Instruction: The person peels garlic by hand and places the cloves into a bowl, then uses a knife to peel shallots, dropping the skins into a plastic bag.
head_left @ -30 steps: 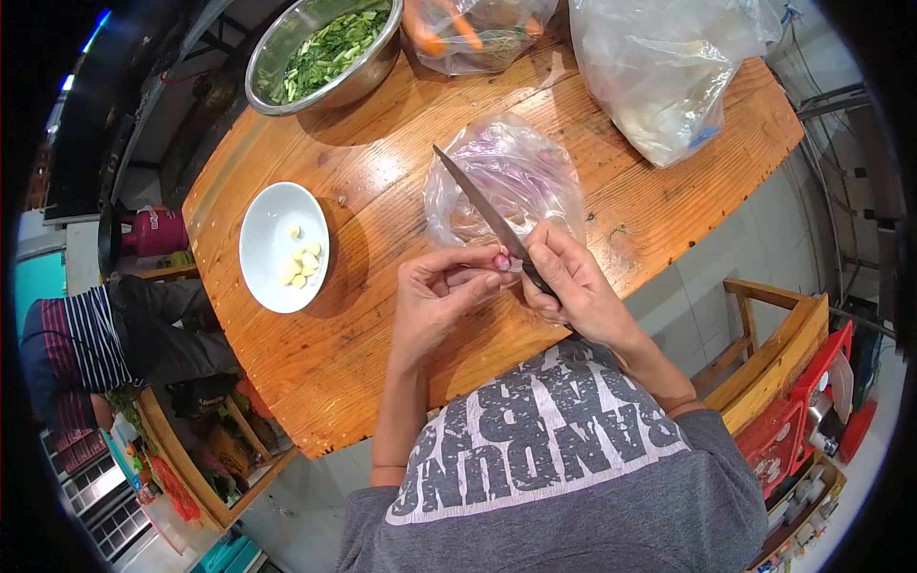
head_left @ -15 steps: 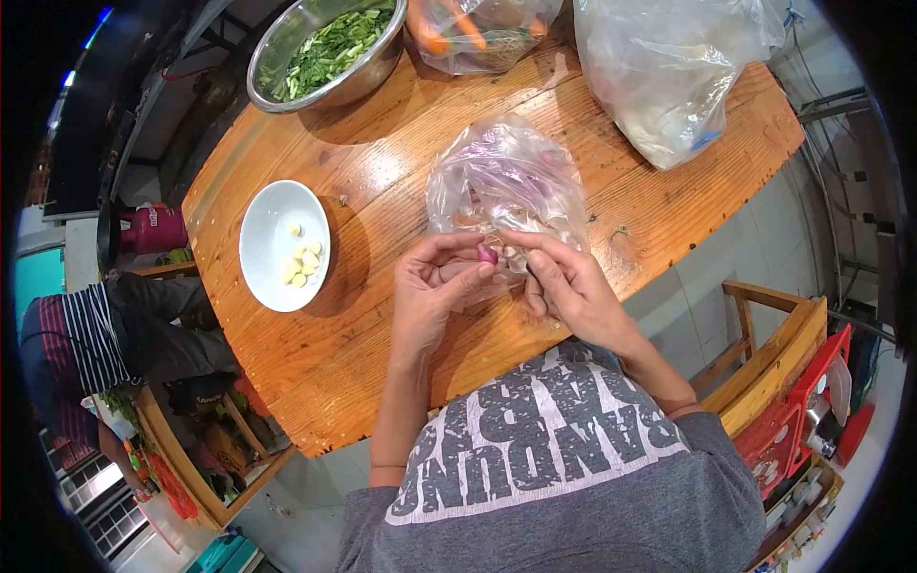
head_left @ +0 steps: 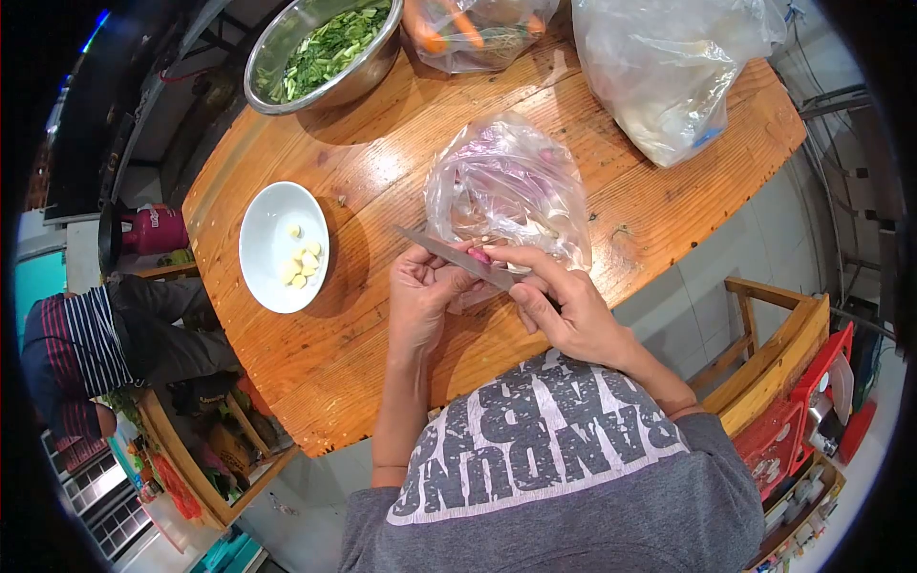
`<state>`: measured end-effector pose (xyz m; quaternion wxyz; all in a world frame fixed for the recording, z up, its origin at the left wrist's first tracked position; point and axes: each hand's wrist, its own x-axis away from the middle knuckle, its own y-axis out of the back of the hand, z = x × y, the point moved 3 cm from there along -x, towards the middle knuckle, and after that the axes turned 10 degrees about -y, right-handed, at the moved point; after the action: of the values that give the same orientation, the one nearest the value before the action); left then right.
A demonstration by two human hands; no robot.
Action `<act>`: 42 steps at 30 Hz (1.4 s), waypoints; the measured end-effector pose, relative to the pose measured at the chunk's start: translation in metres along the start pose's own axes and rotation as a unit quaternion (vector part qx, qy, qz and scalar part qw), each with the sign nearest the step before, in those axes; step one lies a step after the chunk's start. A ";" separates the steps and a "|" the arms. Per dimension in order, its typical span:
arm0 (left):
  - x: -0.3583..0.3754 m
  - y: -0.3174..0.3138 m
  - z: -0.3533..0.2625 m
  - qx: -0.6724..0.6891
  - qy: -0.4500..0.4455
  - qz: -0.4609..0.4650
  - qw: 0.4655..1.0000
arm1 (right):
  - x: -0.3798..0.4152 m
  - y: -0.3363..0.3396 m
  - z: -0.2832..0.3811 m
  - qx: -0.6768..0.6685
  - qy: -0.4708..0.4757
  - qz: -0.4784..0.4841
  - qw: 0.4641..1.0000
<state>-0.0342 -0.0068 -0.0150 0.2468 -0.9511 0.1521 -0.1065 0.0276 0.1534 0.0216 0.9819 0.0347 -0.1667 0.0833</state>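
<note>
A: What do the hands hold?
B: The left hand [head_left: 420,296] pinches a small shallot [head_left: 479,256]; the right hand [head_left: 559,306] grips the knife [head_left: 449,253], just above the worktop [head_left: 315,363].
A: How will it handle?
B: Probably light, slippery; hold its ends. Behind lies the bag [head_left: 511,191].

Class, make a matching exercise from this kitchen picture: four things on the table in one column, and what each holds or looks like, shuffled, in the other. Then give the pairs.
1. white plate
2. steel bowl
3. knife
4. clear bag by the hands

A. chopped greens inside
B. purple shallots inside
C. pale peeled cloves on it
D. held in the right hand

Pairs: 1-C, 2-A, 3-D, 4-B
</note>
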 end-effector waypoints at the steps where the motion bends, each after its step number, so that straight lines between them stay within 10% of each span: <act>1: 0.000 0.002 0.001 0.004 0.001 0.000 1.000 | 0.000 0.000 0.000 0.005 0.005 -0.006 1.000; 17: -0.001 0.001 0.001 -0.008 -0.033 -0.007 0.999 | -0.003 -0.002 -0.005 0.026 0.032 -0.062 0.997; 30: -0.001 -0.006 -0.001 0.026 -0.005 0.005 1.000 | -0.004 0.001 -0.021 -0.371 -0.131 0.104 0.913; 42: -0.002 -0.005 -0.002 0.027 -0.013 0.022 0.999 | -0.007 0.000 -0.015 -0.222 -0.027 0.064 0.973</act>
<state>-0.0348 -0.0024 -0.0111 0.2769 -0.9418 0.1668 -0.0926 0.0258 0.1533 0.0054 0.9529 -0.1927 -0.2091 0.1058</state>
